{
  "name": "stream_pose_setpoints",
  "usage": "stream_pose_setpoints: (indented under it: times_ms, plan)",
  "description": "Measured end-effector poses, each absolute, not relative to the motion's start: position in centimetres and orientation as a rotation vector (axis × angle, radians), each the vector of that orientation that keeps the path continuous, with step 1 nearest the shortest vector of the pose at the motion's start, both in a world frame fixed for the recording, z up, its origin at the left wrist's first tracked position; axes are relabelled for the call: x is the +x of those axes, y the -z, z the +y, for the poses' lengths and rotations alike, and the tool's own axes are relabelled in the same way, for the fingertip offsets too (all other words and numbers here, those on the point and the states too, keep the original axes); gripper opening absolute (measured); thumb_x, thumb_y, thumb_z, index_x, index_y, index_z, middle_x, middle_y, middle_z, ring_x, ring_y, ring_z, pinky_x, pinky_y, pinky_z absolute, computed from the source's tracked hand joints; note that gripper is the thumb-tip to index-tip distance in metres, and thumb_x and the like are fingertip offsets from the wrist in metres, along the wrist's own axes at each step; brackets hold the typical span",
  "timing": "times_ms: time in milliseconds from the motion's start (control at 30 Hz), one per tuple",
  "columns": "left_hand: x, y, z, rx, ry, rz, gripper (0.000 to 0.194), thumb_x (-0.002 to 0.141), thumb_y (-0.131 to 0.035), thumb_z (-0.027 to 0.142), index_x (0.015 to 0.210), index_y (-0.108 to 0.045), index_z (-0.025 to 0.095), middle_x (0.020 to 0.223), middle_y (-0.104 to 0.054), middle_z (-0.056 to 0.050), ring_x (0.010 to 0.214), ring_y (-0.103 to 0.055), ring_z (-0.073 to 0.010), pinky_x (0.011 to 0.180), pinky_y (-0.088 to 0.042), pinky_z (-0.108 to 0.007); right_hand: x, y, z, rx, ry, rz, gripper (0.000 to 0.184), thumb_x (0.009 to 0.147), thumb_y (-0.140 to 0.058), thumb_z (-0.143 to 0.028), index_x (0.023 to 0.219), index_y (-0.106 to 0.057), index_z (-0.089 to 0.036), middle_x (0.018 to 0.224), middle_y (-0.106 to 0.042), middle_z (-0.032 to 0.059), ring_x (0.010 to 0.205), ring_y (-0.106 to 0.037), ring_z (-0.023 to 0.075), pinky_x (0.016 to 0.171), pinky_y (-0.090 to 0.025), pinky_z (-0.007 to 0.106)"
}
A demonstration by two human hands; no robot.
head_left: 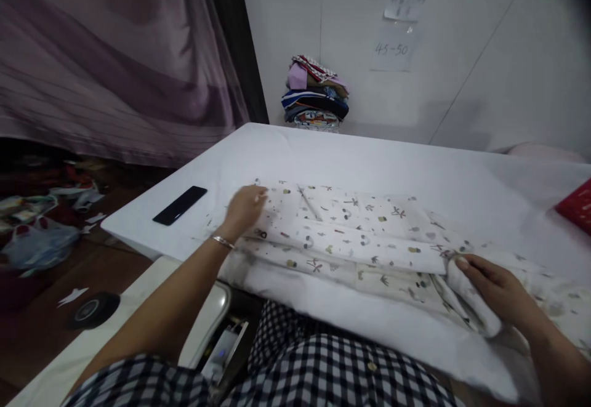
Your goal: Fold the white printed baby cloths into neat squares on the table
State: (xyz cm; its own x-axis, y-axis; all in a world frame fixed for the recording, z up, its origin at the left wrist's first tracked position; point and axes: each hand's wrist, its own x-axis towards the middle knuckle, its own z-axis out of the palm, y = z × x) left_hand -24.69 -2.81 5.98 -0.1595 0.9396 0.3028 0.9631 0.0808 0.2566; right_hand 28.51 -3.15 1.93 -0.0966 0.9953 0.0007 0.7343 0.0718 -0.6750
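white printed cloth (332, 241) lies across surface (369, 161), long layers overlapping — broad middle laid fairly flat, near edge layered, right part bunched and uneven, so evening-out looks only partial. left hand (244, 210) at cloth's left end, fingers curled; blur hides whether they grip. right hand (492, 284) at cloth's right part, fingers pinching folded edge. dark phone (180, 205) left of cloth, no brand readable. beyond cloth, on wall — lower paper (390, 50) reads "45-50"; upper sheet (405, 4) illegible.
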Motion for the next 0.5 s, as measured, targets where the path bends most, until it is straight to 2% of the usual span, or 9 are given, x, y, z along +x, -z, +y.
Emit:
stream_pose_setpoints:
  times_ms: [100,200,333,500]
  plan:
    - [-18.0,-5.7,-2.6,-2.595,0.661,-2.019,0.022,0.086,-0.045,0.029,0.091,-0.065,0.021,0.099,-0.065,-0.006,0.097,-0.054,-0.0197,0.092,-0.039,-0.033,28.1,-1.6,-3.5,-1.69,-0.692,-1.908,0.032,0.08,-0.05,-0.05,0.093,-0.063,-0.024,0.093,-0.068,0.0033,0.089,-0.061,0.0254,0.076,-0.048,0.03]
    - [-13.3,-4.6,-2.4,-2.938,0.624,-1.724,0.023,0.087,-0.045,0.028,0.091,-0.066,0.021,0.097,-0.065,-0.005,0.097,-0.053,-0.0186,0.09,-0.039,-0.032,28.0,-1.4,-3.8,-1.696,-0.665,-1.912,0.035,0.081,-0.047,-0.053,0.093,-0.062,-0.024,0.091,-0.067,0.0031,0.085,-0.061,0.0242,0.073,-0.048,0.032]
    - [-11.0,-3.5,-1.7,-3.019,0.567,-1.684,0.021,0.085,-0.048,0.028,0.096,-0.065,0.02,0.098,-0.062,-0.006,0.097,-0.052,-0.0193,0.089,-0.039,-0.033,28.0,-1.4,-4.1,-1.653,-0.672,-1.916,0.034,0.082,-0.045,-0.051,0.095,-0.062,-0.024,0.088,-0.067,0.0019,0.083,-0.06,0.0228,0.073,-0.048,0.032]
    - [-10.2,-3.3,-1.1,-2.976,0.429,-1.746,0.011,0.078,-0.056,0.024,0.084,-0.064,0.018,0.087,-0.059,-0.006,0.087,-0.051,-0.0195,0.083,-0.039,-0.033,27.9,-1.6,-4.1,-1.617,-0.676,-1.939,0.035,0.084,-0.043,-0.052,0.092,-0.061,-0.023,0.084,-0.066,0.0013,0.081,-0.059,0.0211,0.071,-0.047,0.029]
